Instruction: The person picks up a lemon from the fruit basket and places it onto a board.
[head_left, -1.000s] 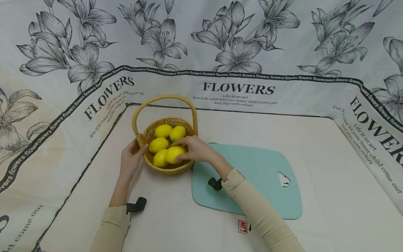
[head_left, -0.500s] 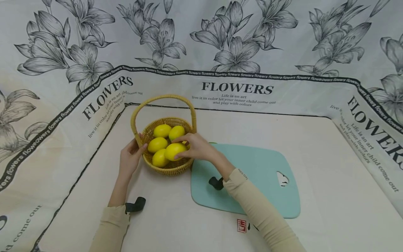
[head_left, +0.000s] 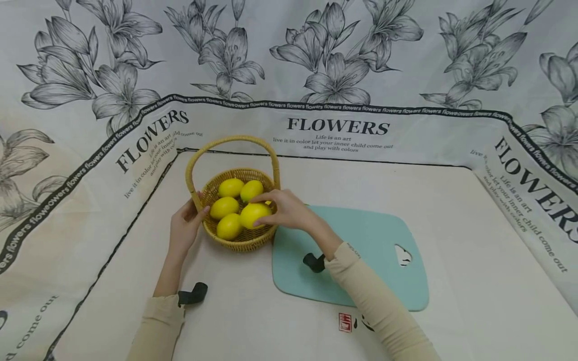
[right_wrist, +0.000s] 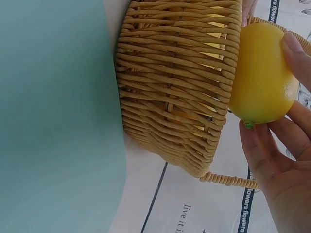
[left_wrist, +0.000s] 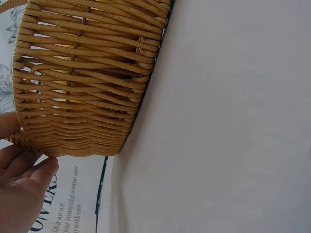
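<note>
A wicker basket (head_left: 239, 243) with a tall hoop handle holds several yellow lemons (head_left: 229, 226). At its left side my left hand (head_left: 184, 228) grips the rim where the handle joins, thumb inside and fingers outside. My right hand (head_left: 289, 213) pinches one lemon (head_left: 254, 216) between thumb and fingers at the basket's right rim. In the right wrist view this lemon (right_wrist: 262, 73) shows its green tip, level with the top of the woven wall. From the left wrist, the fingers (left_wrist: 43, 170) lie against the basket's outer wall.
A light teal cutting board (head_left: 352, 250) with a cut-out grip hole lies right of the basket, its left edge close to the basket's base. The white tablecloth (head_left: 235, 306) has printed flowers and lettering along its raised back and sides. Both wrists carry dark camera mounts (head_left: 193, 294).
The right hand has shifted slightly right and up with the pinched lemon, away from the lemon beneath it. My left hand keeps its grip on the basket.
</note>
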A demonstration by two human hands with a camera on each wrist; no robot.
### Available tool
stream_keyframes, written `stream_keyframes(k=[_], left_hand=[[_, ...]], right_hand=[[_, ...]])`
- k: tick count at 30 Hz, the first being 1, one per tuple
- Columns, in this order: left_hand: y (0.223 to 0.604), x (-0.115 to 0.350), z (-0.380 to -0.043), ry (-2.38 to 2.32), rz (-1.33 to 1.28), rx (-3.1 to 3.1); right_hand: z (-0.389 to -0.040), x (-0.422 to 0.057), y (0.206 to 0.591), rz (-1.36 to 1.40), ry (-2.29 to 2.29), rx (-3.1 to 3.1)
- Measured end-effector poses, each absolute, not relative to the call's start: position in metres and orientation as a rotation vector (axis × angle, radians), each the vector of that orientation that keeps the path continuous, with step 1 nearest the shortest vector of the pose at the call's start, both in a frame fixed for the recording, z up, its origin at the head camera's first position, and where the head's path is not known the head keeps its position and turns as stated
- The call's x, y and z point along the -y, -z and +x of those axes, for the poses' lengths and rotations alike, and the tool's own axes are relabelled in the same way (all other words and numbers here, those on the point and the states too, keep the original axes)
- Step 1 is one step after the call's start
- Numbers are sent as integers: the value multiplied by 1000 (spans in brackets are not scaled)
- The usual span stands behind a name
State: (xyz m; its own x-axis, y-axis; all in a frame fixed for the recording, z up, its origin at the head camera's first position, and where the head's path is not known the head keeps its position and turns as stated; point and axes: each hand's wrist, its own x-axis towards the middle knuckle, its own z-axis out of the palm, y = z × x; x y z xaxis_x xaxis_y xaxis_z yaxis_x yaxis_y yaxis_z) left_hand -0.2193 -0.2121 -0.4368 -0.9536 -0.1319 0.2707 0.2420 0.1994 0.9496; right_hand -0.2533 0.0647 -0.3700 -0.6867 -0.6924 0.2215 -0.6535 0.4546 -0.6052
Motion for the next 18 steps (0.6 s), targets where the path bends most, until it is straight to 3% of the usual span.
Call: stream_keyframes(k=[18], left_hand=[[409, 201, -203, 1813, -75, 2235]], right_hand=[[-246, -80, 366, -1167, 1084, -2694]])
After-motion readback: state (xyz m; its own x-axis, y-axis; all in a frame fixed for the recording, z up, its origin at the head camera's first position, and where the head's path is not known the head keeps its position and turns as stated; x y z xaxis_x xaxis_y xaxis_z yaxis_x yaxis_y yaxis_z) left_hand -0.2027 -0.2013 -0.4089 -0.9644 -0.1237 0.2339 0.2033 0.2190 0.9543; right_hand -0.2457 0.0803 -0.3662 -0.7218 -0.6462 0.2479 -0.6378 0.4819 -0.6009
